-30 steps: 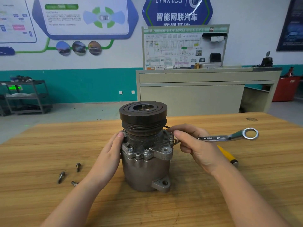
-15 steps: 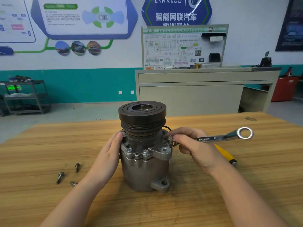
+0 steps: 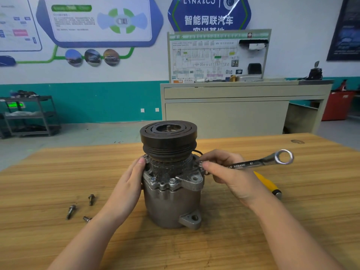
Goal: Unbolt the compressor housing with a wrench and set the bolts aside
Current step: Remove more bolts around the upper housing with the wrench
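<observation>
While the compressor [image 3: 171, 184] stands upright mid-table [image 3: 292, 221], the left hand [image 3: 126, 190] lies flat against its left side, fingers straight, tips beside a flange bolt [image 3: 146, 157]. The right hand [image 3: 231, 176] grips the wrench [image 3: 259, 162], fingers curled round its shank; the near end sits at a bolt by the thumb tip, the ring end juts out rightward. Stamped lettering on the shank is unreadable. Three loose bolts [image 3: 81, 208] lie left of the left wrist. A yellow handle [image 3: 267, 185] lies behind the right hand. Wall sign [image 3: 208, 12] reads "LYNK&CO".
</observation>
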Action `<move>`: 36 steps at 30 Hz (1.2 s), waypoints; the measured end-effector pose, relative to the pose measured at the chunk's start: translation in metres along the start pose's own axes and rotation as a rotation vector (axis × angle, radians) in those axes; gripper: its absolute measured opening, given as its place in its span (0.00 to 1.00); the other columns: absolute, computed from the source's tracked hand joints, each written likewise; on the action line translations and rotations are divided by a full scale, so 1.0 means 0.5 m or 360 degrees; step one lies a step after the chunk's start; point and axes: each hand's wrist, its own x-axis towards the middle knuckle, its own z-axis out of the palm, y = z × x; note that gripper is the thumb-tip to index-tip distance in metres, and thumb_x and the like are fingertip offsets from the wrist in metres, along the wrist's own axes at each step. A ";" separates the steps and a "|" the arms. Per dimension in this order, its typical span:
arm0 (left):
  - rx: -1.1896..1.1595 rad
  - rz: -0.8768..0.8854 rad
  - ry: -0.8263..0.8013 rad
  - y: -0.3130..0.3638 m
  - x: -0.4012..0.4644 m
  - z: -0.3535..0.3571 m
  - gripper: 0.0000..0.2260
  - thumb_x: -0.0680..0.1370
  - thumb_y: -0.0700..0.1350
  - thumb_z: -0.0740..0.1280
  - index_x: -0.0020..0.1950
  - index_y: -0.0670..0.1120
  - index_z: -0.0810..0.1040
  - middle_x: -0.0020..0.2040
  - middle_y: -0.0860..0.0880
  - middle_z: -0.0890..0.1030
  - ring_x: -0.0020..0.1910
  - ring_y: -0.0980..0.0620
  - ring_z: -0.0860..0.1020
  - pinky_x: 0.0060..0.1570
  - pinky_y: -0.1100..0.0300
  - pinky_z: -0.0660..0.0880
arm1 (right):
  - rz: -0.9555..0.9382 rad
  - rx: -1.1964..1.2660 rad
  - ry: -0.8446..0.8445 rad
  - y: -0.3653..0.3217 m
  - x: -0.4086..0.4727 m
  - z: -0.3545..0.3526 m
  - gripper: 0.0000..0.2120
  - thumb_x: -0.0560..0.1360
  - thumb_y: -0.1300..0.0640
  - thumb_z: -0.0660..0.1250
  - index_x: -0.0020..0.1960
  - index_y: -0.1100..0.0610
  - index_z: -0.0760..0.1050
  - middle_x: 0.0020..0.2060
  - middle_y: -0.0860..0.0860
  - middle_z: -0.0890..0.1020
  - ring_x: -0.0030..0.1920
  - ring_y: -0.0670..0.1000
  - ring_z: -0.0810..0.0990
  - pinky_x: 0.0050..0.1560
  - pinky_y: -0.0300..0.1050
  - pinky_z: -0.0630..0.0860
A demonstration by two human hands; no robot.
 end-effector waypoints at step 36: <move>0.1562 -0.0863 0.0679 -0.038 0.029 -0.181 0.14 0.81 0.47 0.56 0.54 0.41 0.78 0.53 0.37 0.81 0.53 0.38 0.77 0.53 0.50 0.74 | -0.0543 0.0569 0.0620 -0.079 -0.047 0.078 0.07 0.75 0.51 0.69 0.43 0.53 0.83 0.23 0.50 0.74 0.18 0.47 0.68 0.23 0.38 0.70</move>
